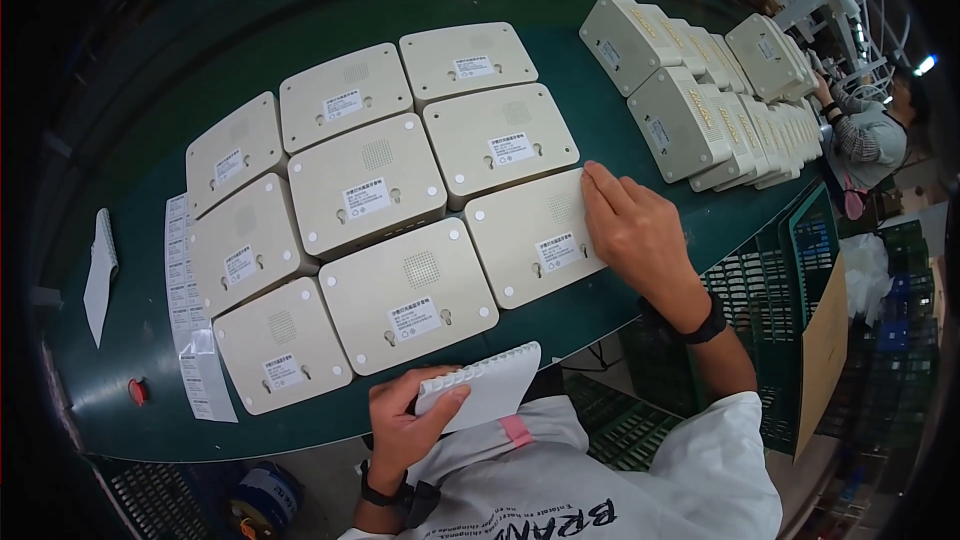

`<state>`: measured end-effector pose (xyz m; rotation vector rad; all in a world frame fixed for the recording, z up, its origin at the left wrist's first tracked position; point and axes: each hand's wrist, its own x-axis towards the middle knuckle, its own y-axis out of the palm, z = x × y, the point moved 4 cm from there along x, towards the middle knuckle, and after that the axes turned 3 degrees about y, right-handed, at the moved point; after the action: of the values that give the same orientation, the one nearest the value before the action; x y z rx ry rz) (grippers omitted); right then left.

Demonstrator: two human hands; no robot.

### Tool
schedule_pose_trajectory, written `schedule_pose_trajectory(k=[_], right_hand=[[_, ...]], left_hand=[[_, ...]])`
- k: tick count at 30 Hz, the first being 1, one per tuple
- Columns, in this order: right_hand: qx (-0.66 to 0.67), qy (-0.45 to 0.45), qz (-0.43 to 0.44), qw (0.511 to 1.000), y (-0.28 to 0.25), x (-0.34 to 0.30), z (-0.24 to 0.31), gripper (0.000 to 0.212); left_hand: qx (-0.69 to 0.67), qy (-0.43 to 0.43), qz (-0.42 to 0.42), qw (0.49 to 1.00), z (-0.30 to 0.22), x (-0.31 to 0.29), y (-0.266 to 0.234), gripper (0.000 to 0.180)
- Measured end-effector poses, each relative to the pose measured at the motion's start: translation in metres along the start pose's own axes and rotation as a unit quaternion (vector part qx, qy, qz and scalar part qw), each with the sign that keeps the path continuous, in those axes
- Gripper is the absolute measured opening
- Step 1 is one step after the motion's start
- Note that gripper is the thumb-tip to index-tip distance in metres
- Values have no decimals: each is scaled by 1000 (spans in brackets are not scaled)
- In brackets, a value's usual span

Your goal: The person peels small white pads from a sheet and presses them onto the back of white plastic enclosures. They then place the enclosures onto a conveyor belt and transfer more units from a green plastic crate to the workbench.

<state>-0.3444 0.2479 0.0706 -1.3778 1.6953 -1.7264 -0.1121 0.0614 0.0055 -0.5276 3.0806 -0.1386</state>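
Observation:
Several cream plastic device cases lie bottom-up in rows on a dark green table (150,340), each with a small white label. My right hand (635,230) rests flat on the right edge of the nearest right case (530,240), fingers pressing its side. My left hand (405,425) holds a white sheet pad with a notched edge (490,390) near the table's front edge, thumb on top. A large case (405,295) lies just above that pad.
A strip of white labels (190,320) and a folded white paper (100,270) lie at the left. A red button (137,391) sits by the front edge. Stacked cases (700,100) stand on edge at back right, where another person (870,130) works. Green crates (800,260) sit below.

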Motion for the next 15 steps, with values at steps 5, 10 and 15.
schedule_pose_trajectory(k=[5, 10, 15], right_hand=[[135, 84, -4, 987, 5, -7, -11, 33], [189, 117, -43, 974, 7, -15, -16, 34], [113, 93, 29, 989, -5, -7, -7, 33]], left_hand=[[1, 6, -3, 1000, 1, -2, -1, 17], [-3, 5, 5, 1000, -2, 1, 1, 17], [-5, 11, -4, 1000, -2, 0, -2, 17]])
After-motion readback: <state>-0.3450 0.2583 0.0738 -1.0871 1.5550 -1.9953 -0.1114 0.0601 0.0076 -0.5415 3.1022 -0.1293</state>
